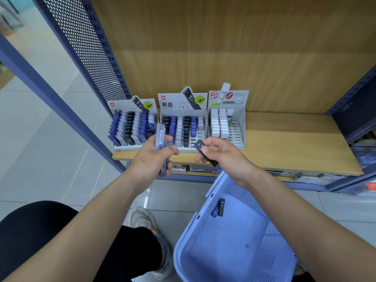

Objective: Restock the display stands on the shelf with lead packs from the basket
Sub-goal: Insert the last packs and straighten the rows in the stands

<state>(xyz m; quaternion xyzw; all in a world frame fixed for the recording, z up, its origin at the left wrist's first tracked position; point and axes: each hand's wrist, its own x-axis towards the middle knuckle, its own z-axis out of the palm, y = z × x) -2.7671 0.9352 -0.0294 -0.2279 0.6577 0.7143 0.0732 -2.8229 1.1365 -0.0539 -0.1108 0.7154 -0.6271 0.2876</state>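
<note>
Three cardboard display stands sit at the front left of the wooden shelf: a left stand (130, 127) full of blue, white and black lead packs, a middle stand (184, 129) with some free slots at its right, and a right stand (225, 125) of white packs with several open slots. My left hand (151, 157) grips a clear grey lead pack (159, 135) upright in front of the left and middle stands. My right hand (221, 153) pinches a black lead pack (203, 151) just before the middle stand. The blue basket (203, 241) below holds two packs (218, 207), one black, one blue.
The wooden shelf (295, 143) stretches bare to the right of the stands. A perforated blue metal side panel (91, 53) bounds the shelf on the left. Boxed goods lie on the lower shelf (305, 177). My knee and shoe (148, 222) are over the tiled floor.
</note>
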